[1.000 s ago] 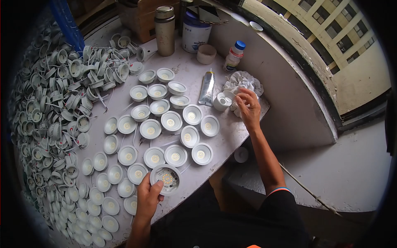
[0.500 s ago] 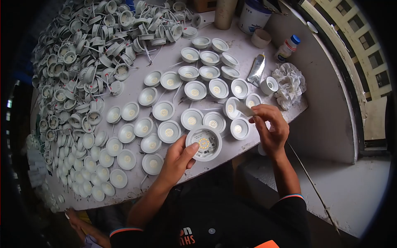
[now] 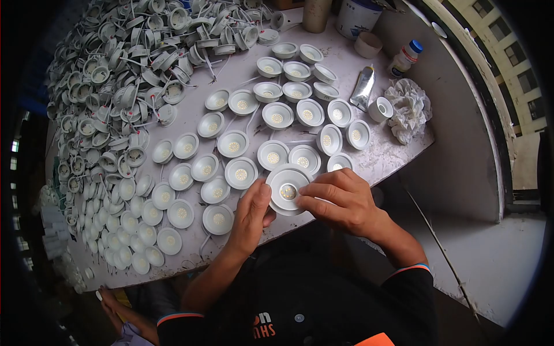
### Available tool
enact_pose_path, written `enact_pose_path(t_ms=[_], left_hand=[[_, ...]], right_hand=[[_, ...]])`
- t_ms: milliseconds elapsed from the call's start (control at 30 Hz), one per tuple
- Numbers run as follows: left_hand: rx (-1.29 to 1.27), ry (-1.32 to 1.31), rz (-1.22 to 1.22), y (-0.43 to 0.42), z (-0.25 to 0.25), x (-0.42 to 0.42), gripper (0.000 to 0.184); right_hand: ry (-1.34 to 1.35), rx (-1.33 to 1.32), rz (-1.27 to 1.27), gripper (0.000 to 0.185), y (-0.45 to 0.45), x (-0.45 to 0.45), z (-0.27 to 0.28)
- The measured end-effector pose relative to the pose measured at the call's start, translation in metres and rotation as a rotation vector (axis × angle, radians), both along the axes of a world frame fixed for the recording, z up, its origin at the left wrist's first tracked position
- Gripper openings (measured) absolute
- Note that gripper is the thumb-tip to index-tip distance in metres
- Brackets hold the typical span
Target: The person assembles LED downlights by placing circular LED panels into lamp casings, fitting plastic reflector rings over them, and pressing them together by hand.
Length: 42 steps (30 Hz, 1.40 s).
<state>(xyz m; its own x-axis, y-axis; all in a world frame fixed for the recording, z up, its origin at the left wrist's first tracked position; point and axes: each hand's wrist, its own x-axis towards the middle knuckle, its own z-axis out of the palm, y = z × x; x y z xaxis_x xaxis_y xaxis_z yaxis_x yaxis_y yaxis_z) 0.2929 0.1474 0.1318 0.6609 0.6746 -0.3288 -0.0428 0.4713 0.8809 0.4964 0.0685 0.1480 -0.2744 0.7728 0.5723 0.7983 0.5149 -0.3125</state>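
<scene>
A round white lamp (image 3: 284,203) is held near the table's front edge, with a white cone-shaped insert now sitting inside its ring. My left hand (image 3: 253,214) grips the lamp's left rim, thumb on top. My right hand (image 3: 340,199) is closed at the lamp's right side, its fingertips on the insert; part of the rim is hidden under them. Just beyond the lamp, several finished-looking white lamps (image 3: 273,155) with yellow dotted centres lie face up in loose rows.
A big heap of white lamp housings with wires (image 3: 124,75) covers the table's left. At the right are a silver tube (image 3: 363,88), a small white cup (image 3: 380,109), crumpled tissue (image 3: 408,109) and a blue-capped bottle (image 3: 406,57). Another person's arm (image 3: 124,317) shows lower left.
My right hand came from the white cup with a small piece, moved left and down to the lamp, and the piece now sits in it. The view has shifted toward the left and down.
</scene>
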Motion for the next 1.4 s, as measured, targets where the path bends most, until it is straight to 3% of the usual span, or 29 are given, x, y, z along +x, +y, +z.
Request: enact_pose_path(t_ms=[233, 333, 400, 433, 500, 633, 800, 1200, 1267, 1400], left_hand=[[0.142, 0.004, -0.054, -0.002, -0.002, 0.0, 0.036], [0.11, 0.113, -0.117, -0.001, 0.0, -0.006, 0.038], [0.318, 0.09, -0.048, -0.007, 0.003, -0.002, 0.039], [0.316, 0.092, -0.053, -0.009, 0.004, -0.002, 0.039], [0.369, 0.091, -0.047, -0.013, 0.005, -0.002, 0.038], [0.505, 0.059, -0.099, -0.015, -0.001, 0.001, 0.037], [0.553, 0.234, -0.128, -0.017, 0.003, 0.008, 0.032], [0.495, 0.234, -0.142, -0.013, 0.002, 0.016, 0.03], [0.504, 0.274, -0.15, -0.012, 0.002, 0.016, 0.031], [0.386, 0.28, -0.165, -0.008, -0.004, 0.014, 0.029]], right_hand=[[0.031, -0.209, 0.076, 0.039, -0.001, 0.005, 0.002], [0.186, -0.17, 0.106, 0.045, -0.004, 0.004, -0.002], [0.492, -0.119, -0.079, 0.05, -0.007, 0.003, -0.011], [0.495, -0.12, -0.083, 0.05, -0.01, 0.002, -0.01], [0.861, -0.524, -0.133, 0.051, -0.015, -0.001, -0.005], [0.954, -0.716, -0.118, 0.047, -0.017, -0.009, -0.012], [0.969, -0.668, -0.151, 0.041, -0.013, -0.015, -0.013], [1.046, -0.705, -0.198, 0.039, -0.015, -0.022, -0.025], [0.948, -0.565, -0.205, 0.04, -0.014, -0.024, -0.028], [0.887, -0.65, -0.195, 0.04, -0.013, -0.021, -0.023]])
